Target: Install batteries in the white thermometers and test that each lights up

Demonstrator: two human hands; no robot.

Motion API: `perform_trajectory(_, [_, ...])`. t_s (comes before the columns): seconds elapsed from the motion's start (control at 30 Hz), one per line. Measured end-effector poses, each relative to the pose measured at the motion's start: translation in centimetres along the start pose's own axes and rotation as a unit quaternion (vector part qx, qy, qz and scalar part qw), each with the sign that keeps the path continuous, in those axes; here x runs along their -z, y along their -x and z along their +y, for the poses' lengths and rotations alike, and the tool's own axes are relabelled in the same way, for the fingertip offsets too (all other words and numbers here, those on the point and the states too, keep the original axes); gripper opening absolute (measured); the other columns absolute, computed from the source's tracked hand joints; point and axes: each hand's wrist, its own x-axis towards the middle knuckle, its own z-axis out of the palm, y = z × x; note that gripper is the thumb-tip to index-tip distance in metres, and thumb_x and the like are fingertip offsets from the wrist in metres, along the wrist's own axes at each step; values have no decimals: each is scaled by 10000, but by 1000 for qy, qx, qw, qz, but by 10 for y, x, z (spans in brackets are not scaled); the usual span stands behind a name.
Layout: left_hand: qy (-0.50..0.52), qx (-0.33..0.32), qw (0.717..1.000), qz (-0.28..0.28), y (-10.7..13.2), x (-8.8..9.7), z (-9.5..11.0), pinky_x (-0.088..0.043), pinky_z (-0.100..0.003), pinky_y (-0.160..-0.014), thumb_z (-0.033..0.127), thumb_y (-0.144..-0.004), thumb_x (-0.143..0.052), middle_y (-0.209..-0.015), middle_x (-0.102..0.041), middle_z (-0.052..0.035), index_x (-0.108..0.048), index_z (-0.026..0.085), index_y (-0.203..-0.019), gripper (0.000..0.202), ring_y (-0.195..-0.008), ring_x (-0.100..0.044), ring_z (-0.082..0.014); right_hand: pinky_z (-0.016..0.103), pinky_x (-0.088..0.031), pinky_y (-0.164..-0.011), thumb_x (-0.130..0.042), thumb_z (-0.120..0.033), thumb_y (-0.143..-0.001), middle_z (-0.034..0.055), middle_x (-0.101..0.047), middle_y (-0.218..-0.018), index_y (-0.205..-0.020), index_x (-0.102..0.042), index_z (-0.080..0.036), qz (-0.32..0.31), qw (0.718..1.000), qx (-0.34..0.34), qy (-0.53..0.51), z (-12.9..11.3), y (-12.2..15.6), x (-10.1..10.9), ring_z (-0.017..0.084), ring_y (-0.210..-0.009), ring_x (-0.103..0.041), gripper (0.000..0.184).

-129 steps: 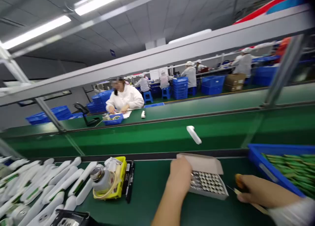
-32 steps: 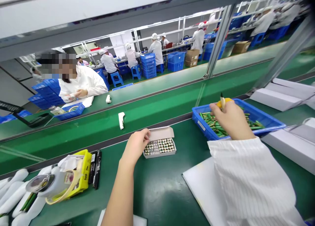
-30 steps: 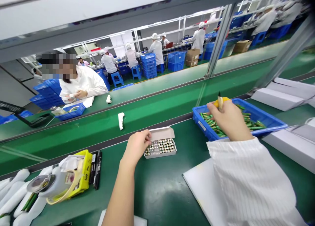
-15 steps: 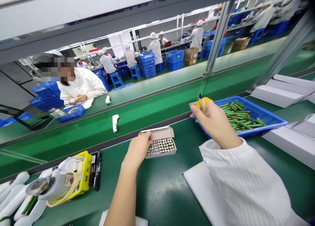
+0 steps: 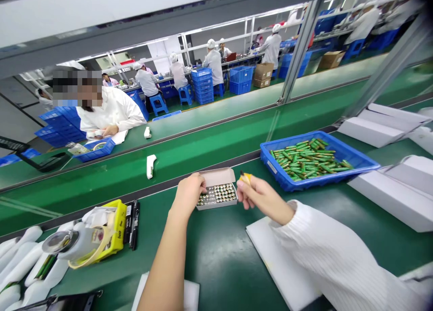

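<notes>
A small white cardboard box (image 5: 217,204) with its lid up holds rows of batteries (image 5: 225,192), their metal ends facing up. At its left end is my left hand (image 5: 190,191), fingers curled together over the cells; what they pinch is hidden. Just beyond the box's right end, my right hand (image 5: 259,194) is closed around a small yellow-and-cream tool (image 5: 246,178) with a dark tip. To the right, a blue tray (image 5: 291,184) holds many green batteries (image 5: 306,160).
White sheets (image 5: 277,261) lie on the green bench. At left are a yellow basket (image 5: 119,229), black markers (image 5: 134,225) and white plastic housings (image 5: 20,261). White boxes (image 5: 395,198) stand at right. A white thermometer-shaped device (image 5: 150,166) lies on the green belt; a co-worker (image 5: 111,110) sits across it.
My right hand has moved left and down from beside the blue tray to the box's right end, still holding the yellow tool. My left hand stays at the box. The view has shifted slightly.
</notes>
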Motion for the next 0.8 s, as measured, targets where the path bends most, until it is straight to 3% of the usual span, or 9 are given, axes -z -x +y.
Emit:
perform_trajectory(0.13, [-25, 10, 999, -18, 8, 4, 8, -390, -271, -645, 78, -805, -525, -818, -645, -45, -608, 168, -721, 147, -777, -612, -195, 356, -419, -668, -309, -522, -917, 61, -549, -669, -622, -433, -217, 6, 997, 9, 74, 35, 27, -14, 206, -674, -534, 442])
perform_trajectory(0.3, [-44, 20, 999, 0, 20, 3, 7, -400, -261, -644, 107, -801, -562, -892, -647, -42, -600, 180, -827, 86, -791, -619, -192, 348, -397, -606, -286, -488, -917, 48, -513, -651, -612, -372, -228, -18, 993, 18, 117, 61, 49, -16, 197, -623, -486, 410])
perform_trajectory(0.6, [-58, 52, 993, 84, 19, -18, 0, -429, -279, -721, 179, -866, -505, -969, -642, -41, -597, 200, -911, 105, -867, -607, -198, 341, -375, -619, -358, -415, -880, 45, -475, -648, -598, -336, -233, -34, 991, 31, 123, 63, 53, -24, 198, -629, -459, 336])
perform_trajectory(0.8, [-65, 33, 996, 54, 21, -21, 4, -431, -295, -790, 170, -879, -490, -995, -624, -60, -655, 190, -917, 171, -920, -601, -213, 343, -404, -663, -414, -479, -862, 34, -511, -655, -612, -435, -221, -30, 998, -7, 62, 56, 49, -15, 200, -659, -492, 360])
